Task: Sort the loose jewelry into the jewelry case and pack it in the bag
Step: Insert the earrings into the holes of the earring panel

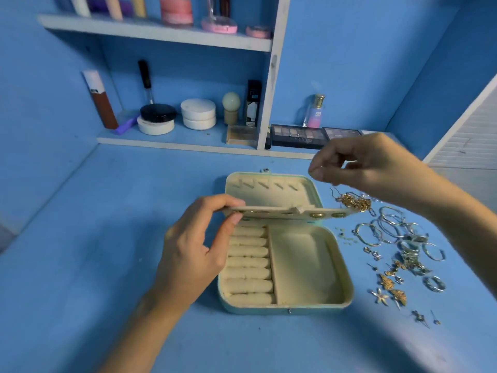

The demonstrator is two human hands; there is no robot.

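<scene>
An open mint-green jewelry case (pixel 347 298) lies on the blue table, cream inside, with ring rolls (pixel 248 265) on the left and an empty compartment (pixel 304 265) on the right. My left hand (pixel 193 251) pinches the left end of the case's inner flap (pixel 282 210) and holds it level above the tray. My right hand (pixel 371 162) hovers over the case's far right corner with fingertips pinched; nothing shows between them. A gold chain (pixel 353 202) lies below it. Silver hoops (pixel 387 230), rings (pixel 434 284) and gold earrings (pixel 390 284) are scattered to the right.
Behind the case, a low shelf carries an eyeshadow palette (pixel 297 135), a perfume bottle (pixel 316 111), white jars (pixel 198 114) and other cosmetics. An upper shelf (pixel 161 30) holds more bottles. Blue walls close in left and right. No bag is in view.
</scene>
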